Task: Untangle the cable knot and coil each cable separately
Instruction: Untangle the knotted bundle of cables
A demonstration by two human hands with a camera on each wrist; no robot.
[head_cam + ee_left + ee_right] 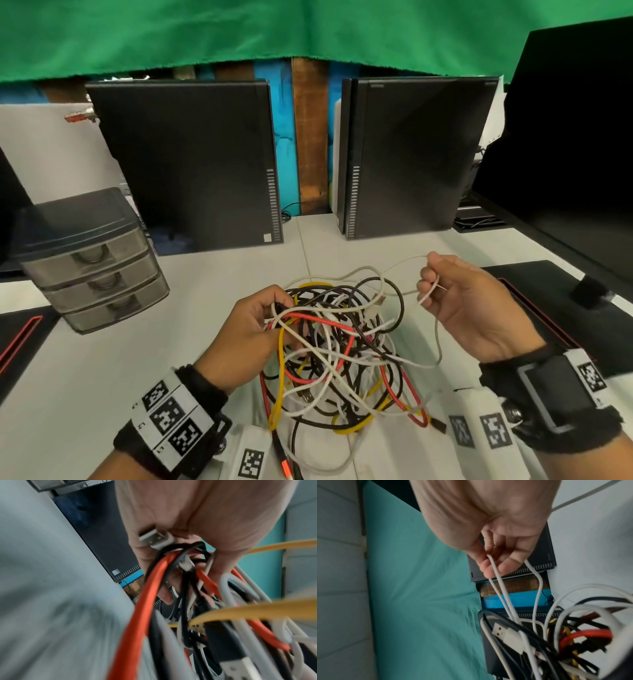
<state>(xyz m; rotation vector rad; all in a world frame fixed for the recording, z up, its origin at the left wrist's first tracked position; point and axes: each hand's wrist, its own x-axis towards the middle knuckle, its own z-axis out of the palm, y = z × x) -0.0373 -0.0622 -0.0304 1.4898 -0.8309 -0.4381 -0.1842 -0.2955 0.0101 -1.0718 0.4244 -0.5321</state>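
White tabletop (102,359) underneath everything. Two black upright computer cases (191,161) (414,154) at its far edge, behind the knot. Grey translucent three-drawer plastic organiser (92,253) left of the knot. Black mat with red edging (534,291) right of the knot. Tangled knot of white, black, red and yellow cables (339,349) at the near middle of the tabletop, lifted at its left side, trailing toward the near edge. Left hand (246,329) at the knot's left side, fingers curled round a bunch of red, black and white strands (171,563). Right hand (469,308) up and right of the knot, fingertips pinching a thin white cable (498,582) drawn out from the knot. Silver USB plug (154,538) against the left palm.
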